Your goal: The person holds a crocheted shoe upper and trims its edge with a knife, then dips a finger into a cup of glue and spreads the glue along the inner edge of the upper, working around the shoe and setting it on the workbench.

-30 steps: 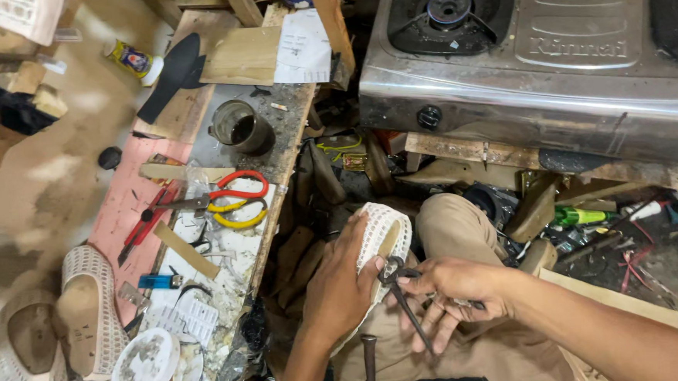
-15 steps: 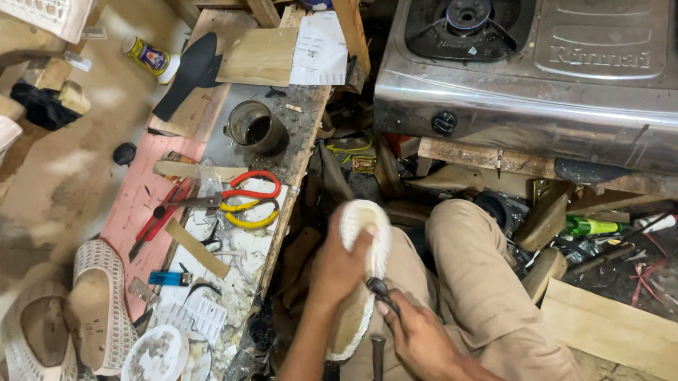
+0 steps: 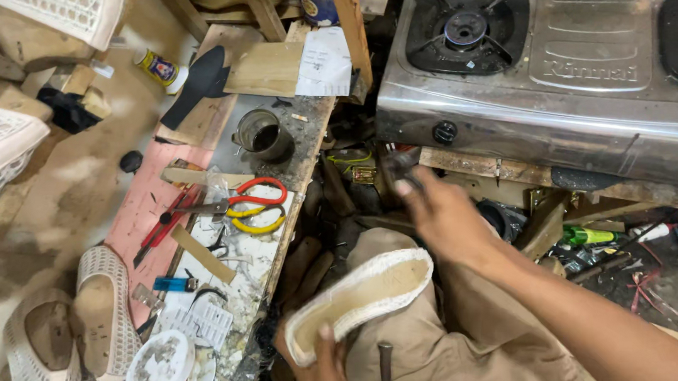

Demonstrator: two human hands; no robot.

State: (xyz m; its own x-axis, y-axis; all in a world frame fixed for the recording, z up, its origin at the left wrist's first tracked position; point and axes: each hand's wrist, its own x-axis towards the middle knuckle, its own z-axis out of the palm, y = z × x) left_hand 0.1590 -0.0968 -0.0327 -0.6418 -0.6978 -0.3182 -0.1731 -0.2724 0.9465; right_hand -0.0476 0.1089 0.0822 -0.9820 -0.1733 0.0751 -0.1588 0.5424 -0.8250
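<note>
Far left: two finished white mesh shoes [image 3: 60, 336] are sitting on the floor, a round tin [image 3: 160, 367] just beside them at the near end of the bench [image 3: 290, 150].

On the bench: red-handled scissors [image 3: 240, 201] are lying on top of a yellow-handled pair [image 3: 257, 222], a blue lighter [image 3: 172, 284] is resting nearer the tin, and a dirty metal cup [image 3: 261, 133] is standing further back. A black insole [image 3: 198, 83] and a small glue bottle [image 3: 159, 68] are lying beyond that.

Centre: the left hand [image 3: 317, 365] is clamping the near end of the white shoe [image 3: 360, 297], thumb pressing inside the rim. The shoe is lying sole-side open across the lap, toe pointing right, just off the bench edge.

Change since half a second ago: the right hand [image 3: 441, 212] was down at the shoe next to a dark tool; now it is away from the shoe and reaching up toward the clutter under the gas stove [image 3: 549, 71]. It is blurred with motion, fingers curling around something small and dark [image 3: 399, 164]; I cannot tell whether it is gripping it. So the hands are now well apart, and work on the shoe itself looks paused, with only the left hand steadying it. A dark tool handle [image 3: 384, 366] is standing against the lap, untouched.

Right: a green bottle [image 3: 589, 235] is lying in the scrap below the stove.
</note>
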